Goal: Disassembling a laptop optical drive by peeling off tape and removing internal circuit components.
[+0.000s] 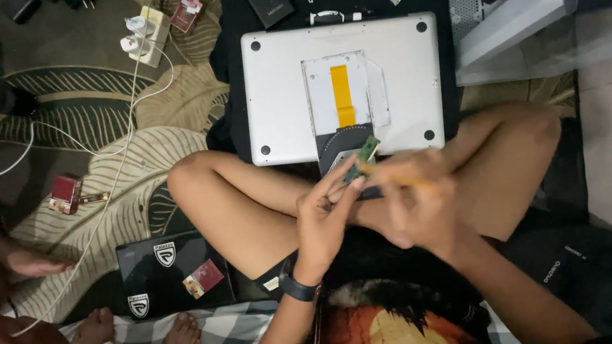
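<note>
I sit cross-legged, and my left hand [325, 220] pinches a small green circuit-board strip [364, 155] by its lower end, holding it tilted above my lap. My right hand [416, 201], blurred, is closed around a thin yellow stick-like tool [400, 180] just beside the strip. Beyond my knees lies a silver laptop [281, 97], underside up, with an orange ribbon strip [342, 95] on its middle.
</note>
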